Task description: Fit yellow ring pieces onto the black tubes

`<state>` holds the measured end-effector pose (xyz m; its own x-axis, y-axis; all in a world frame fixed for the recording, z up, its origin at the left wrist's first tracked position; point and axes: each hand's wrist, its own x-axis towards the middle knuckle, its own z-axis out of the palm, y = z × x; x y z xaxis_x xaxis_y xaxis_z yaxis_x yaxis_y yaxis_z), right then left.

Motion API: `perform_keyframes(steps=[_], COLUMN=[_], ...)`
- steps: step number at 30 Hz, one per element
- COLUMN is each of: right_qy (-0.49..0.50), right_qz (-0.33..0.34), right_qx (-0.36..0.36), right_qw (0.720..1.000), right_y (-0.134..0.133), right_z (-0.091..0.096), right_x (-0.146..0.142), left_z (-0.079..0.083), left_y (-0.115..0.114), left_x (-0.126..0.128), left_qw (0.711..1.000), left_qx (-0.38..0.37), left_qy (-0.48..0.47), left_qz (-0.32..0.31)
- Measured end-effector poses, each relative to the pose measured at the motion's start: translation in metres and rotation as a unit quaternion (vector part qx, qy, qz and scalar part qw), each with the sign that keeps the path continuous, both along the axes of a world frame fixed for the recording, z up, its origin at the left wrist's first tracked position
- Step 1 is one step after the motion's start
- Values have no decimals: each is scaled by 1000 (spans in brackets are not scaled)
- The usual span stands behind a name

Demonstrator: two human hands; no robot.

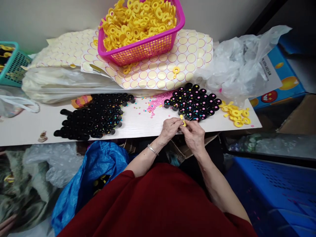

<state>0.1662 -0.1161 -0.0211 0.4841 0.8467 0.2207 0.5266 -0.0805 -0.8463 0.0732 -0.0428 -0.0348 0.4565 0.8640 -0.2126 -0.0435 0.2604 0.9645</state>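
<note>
Near the front edge of the table, my left hand (170, 129) and my right hand (194, 135) meet, fingers pinched around a small yellow plastic ring piece with a tab (181, 117). A dark spot shows in its ring; whether a black cup is under it is hidden by my fingers. Just beyond my hands stands a cluster of small black cups (197, 102) with pink, blue and yellow candies in them. Loose pink candies (160, 100) lie left of it. Several yellow ring pieces (236, 115) are piled to the right.
More black cups (91, 118) stand at left on the white table (140, 126). Behind, a pink basket (143, 54) of yellow pieces sits on circle-printed sheets (158, 75). Plastic bags (232, 62) lie at right. Below are a blue bag (98, 161) and blue crate (271, 191). Another person's hand (8, 224) shows lower left.
</note>
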Motion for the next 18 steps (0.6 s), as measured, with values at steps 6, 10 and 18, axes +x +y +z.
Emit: perform_keyframes(steps=[6, 10, 18], right_qy=[268, 332, 429], right_qz=[-77, -93, -102], right_qx=[8, -19, -59], right_qw=[960, 939, 895], right_y=[1, 9, 19], right_z=[-13, -16, -8], right_x=[-24, -26, -22], left_z=[6, 5, 8], left_y=[-1, -2, -3], left_x=[-2, -9, -6], left_qw=[1000, 999, 994], left_qx=[4, 38, -99], left_qy=[16, 27, 8], left_qz=[4, 10, 37])
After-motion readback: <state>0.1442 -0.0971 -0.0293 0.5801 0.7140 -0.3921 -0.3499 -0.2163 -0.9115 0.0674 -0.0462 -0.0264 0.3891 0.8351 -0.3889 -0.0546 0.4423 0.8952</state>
